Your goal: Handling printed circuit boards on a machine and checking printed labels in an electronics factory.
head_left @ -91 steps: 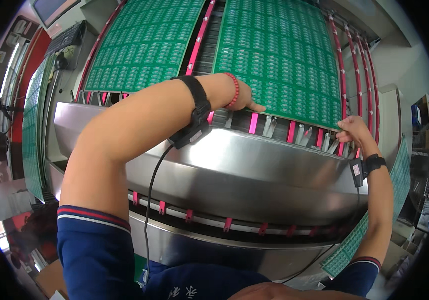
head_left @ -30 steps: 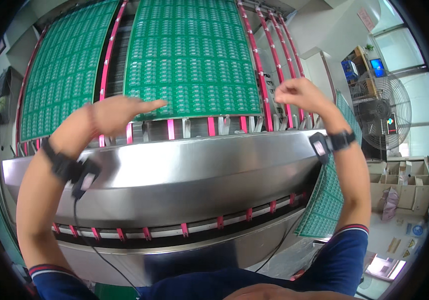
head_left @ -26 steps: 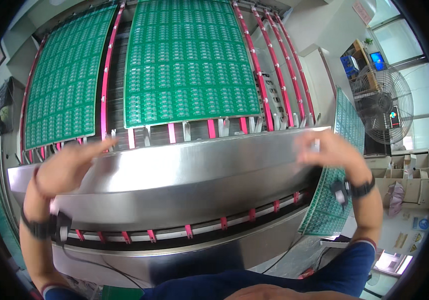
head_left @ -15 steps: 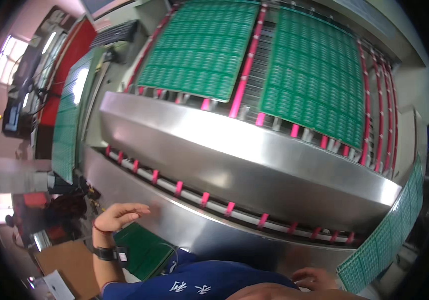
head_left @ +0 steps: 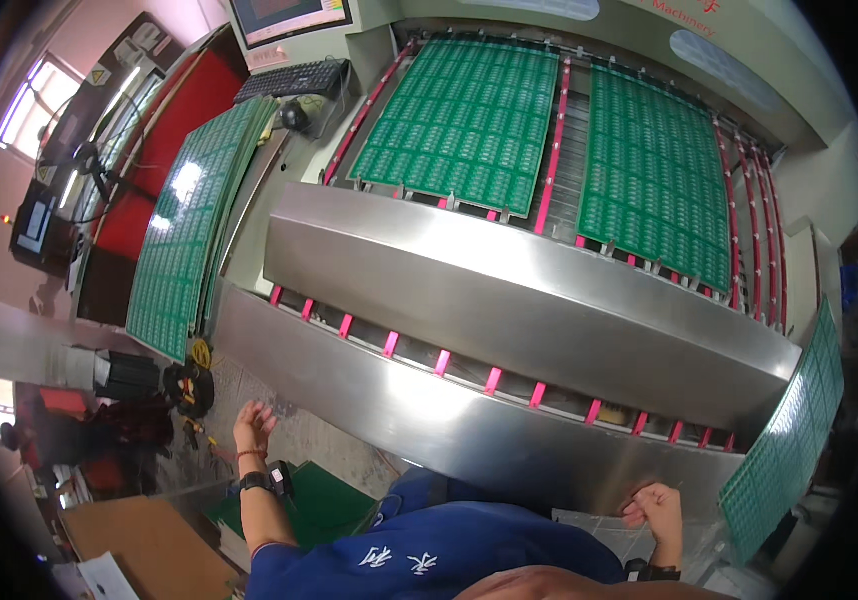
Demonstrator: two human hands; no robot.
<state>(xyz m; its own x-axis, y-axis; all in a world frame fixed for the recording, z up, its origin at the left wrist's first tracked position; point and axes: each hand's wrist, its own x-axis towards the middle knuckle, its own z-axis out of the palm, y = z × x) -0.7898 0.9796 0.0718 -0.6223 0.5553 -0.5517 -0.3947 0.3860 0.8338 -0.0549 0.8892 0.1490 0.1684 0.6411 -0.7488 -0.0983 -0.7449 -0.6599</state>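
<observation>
My left hand (head_left: 254, 428) hangs low beside the machine's front, loosely curved with the fingers apart and holding nothing. My right hand (head_left: 653, 510) is down near the lower steel front panel (head_left: 369, 400), its fingers curled closed with nothing visible in them. Two large green circuit panels (head_left: 449, 120) (head_left: 654, 170) lie on the pink-railed rack, behind a bent steel cover (head_left: 509, 290). A row of pink clips (head_left: 442, 362) runs along the slot under that cover. Close to my right hand, another green panel (head_left: 779, 430) leans at the machine's right side.
A stack of green panels (head_left: 179, 240) leans at the left, near a keyboard (head_left: 294, 80), mouse (head_left: 294, 117) and monitor (head_left: 289, 15). Lower left are green sheets (head_left: 319, 500), a cardboard board (head_left: 139, 545) and coiled cable (head_left: 202, 354). A person (head_left: 39, 435) is at the far left.
Both hands have left the right panel's front edge and dropped low, to either side of my body. The view has swung leftward and shows more of the room and monitor.
</observation>
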